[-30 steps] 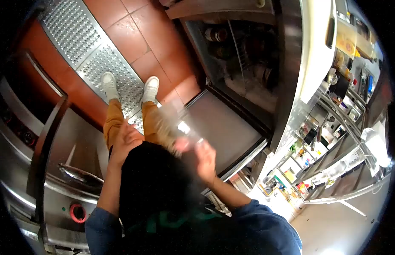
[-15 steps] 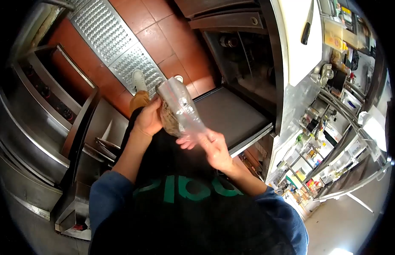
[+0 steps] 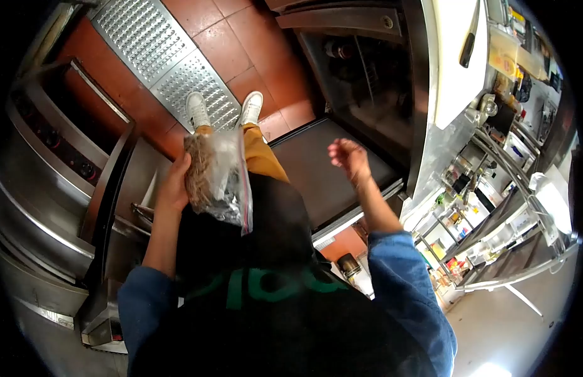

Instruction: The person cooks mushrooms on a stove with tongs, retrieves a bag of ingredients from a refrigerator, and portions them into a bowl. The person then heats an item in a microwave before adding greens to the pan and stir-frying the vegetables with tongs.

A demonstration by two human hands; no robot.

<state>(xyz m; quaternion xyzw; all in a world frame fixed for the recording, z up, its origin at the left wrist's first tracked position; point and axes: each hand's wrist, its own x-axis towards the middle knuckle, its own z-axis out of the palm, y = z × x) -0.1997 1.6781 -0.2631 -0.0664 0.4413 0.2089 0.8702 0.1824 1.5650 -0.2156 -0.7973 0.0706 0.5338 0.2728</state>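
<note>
A clear zip-top bag (image 3: 227,182) with a brown, shredded-looking filling hangs in front of my apron. My left hand (image 3: 174,185) is closed on its filled side, the thumb lying over the plastic. The zip edge points to the right, and I cannot tell whether it is sealed. Apart from the bag, my right hand (image 3: 350,160) is over the lowered dark door panel (image 3: 316,166) of the under-counter unit. Its fingers are curled in, and nothing shows in them.
The under-counter fridge-like unit (image 3: 373,88) stands open ahead of me. Above it, a white cutting board (image 3: 454,63) carries a black-handled knife (image 3: 469,47). Steel drawers and appliances (image 3: 46,207) line the left. A perforated metal floor grate (image 3: 147,44) crosses the red tiles.
My right hand has let go of the bag and moved right and up. The bag has swung left in my left hand, with its zip edge now facing right. Both shoes now show.
</note>
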